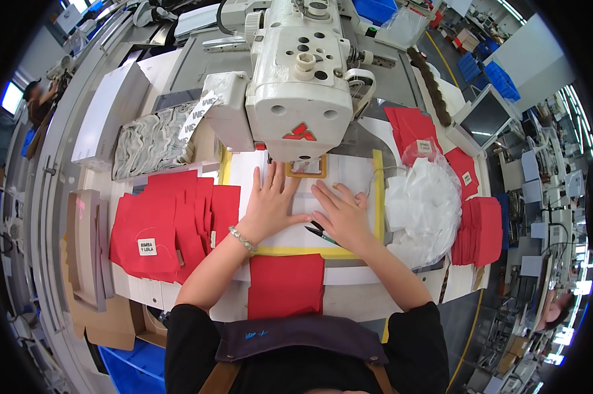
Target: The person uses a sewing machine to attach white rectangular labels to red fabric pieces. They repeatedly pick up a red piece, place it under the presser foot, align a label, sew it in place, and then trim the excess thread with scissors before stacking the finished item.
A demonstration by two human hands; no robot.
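Observation:
My left hand (270,202) lies with fingers spread on a white sheet (244,177) edged with yellow tape, just below the sewing machine head (299,105). Beside it, my right hand (343,215) presses down with its fingers stretched out; the two thumbs nearly meet. Dark-bladed snips with a green part (321,234) stick out by my right thumb and palm; whether the hand grips them I cannot tell. Beyond my fingertips, a small yellow-brown frame (306,169) sits under the head. A stack of red fabric pieces (286,282) lies at the near edge, between my forearms.
Red pieces with a white label (158,223) are piled at left. At right are a bag of white pieces (422,210) and a red stack (478,230). A box of greyish strips (153,144), a long white box (110,117) and a small screen (485,119) stand farther back.

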